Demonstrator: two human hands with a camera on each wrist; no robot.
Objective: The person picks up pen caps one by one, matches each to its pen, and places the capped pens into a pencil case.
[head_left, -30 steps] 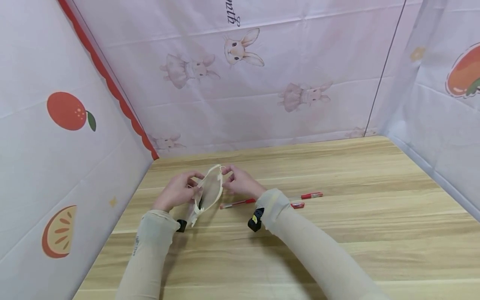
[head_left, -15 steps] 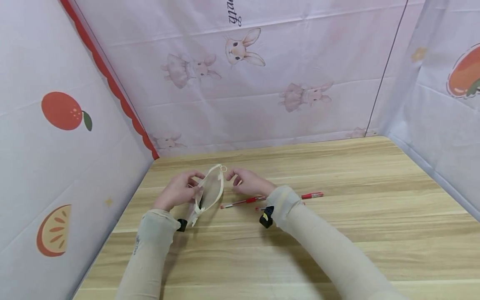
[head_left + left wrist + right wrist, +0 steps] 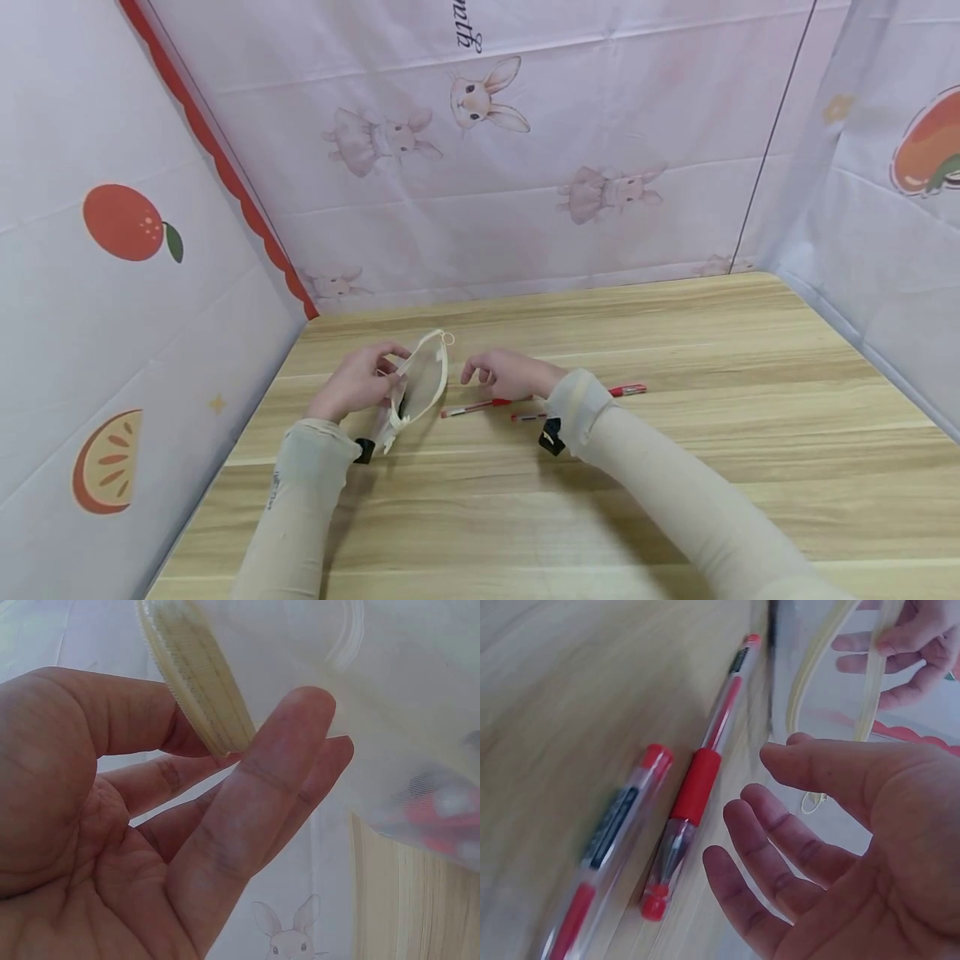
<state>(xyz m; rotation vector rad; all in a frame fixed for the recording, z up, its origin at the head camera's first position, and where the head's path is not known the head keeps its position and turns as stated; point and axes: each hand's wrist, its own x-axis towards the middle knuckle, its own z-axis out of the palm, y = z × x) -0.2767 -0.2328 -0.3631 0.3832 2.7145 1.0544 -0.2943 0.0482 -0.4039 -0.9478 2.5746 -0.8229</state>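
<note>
A translucent zip pouch with a cream zipper edge stands with its mouth spread on the left of the table. My left hand pinches its near-left rim between thumb and fingers; in the left wrist view the zipper edge passes between them. Something red and dark shows blurred through the pouch wall. To the right of the pouch, my right hand hovers with loosely bent fingers and holds nothing. Beside its fingertips lie two clear gel pens, one with a red grip, the other partly cut off.
Another red pen end shows past the right wrist; the sleeve hides how it joins the pens. The wooden table meets printed cloth walls at the back and both sides. A ring pull hangs from the zipper's far end.
My right hand has let go of the pouch's zipper end and moved right, over the pens. My left hand keeps its hold on the rim and stays in place.
</note>
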